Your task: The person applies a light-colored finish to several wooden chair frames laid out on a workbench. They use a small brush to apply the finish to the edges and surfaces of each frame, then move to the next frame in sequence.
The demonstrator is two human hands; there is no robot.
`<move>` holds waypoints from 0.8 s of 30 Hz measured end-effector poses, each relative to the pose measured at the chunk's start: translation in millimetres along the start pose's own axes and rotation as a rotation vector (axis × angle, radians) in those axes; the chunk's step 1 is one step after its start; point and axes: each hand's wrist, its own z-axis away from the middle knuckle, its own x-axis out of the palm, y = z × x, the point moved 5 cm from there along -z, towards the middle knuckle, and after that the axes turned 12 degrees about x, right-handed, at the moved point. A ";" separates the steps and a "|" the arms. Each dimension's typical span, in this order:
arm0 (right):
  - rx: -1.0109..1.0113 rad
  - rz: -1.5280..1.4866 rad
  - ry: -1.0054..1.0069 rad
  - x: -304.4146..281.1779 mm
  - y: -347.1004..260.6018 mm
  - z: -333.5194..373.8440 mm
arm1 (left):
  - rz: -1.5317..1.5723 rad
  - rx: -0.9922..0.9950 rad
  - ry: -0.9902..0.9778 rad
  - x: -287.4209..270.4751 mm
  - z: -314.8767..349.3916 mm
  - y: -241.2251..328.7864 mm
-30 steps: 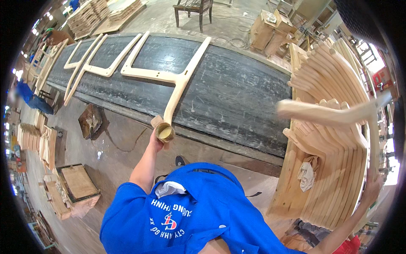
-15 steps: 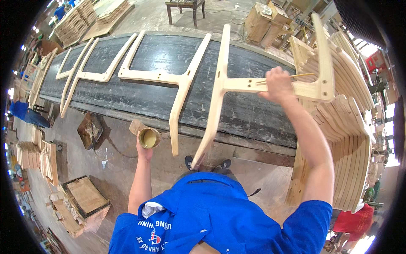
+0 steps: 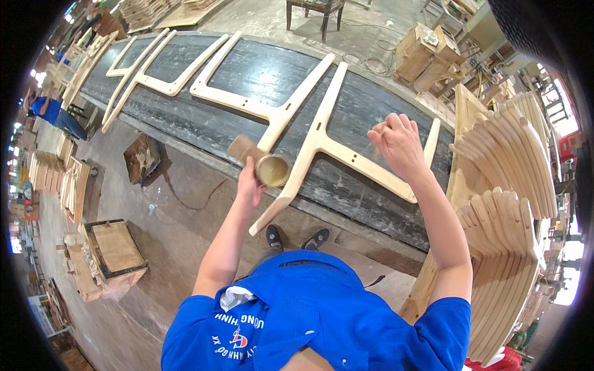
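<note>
My left hand (image 3: 250,187) is closed around a cup (image 3: 273,170) of pale yellowish liquid. A brown block-like piece (image 3: 245,149) sticks out beside the cup, blurred. My right hand (image 3: 399,147) is curled closed above the nearest wooden chair side frame (image 3: 353,157). The thin stick it held a moment ago is hidden or too blurred to see now. This frame lies on the black-topped table (image 3: 371,210), its lower leg reaching past the near edge. Dark holes show in its crossbar. To its left lies a similar wooden frame (image 3: 238,106), partly behind the cup.
More wooden frames (image 3: 164,83) lie along the table to the left. Stacked curved wooden parts (image 3: 501,247) stand close on my right. A wooden box (image 3: 117,247) and a dark metal container (image 3: 141,159) are on the floor at left. A chair (image 3: 318,12) stands beyond the table.
The nearest frame has gone from raised to lying on the table. My right hand has come off its crossbar. My left hand has moved right with the cup. The view has turned.
</note>
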 end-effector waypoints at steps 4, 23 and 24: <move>0.283 -0.781 -0.146 3.4 26.9 16.5 | -0.063 0.063 -0.086 85.5 -9.9 -3.0; 0.641 -1.560 0.005 117.3 42.5 -10.0 | -0.197 0.552 -0.280 142.9 -45.2 52.3; 0.736 -1.671 -0.022 128.6 43.2 -10.4 | -0.149 0.516 -0.243 140.8 -49.9 50.7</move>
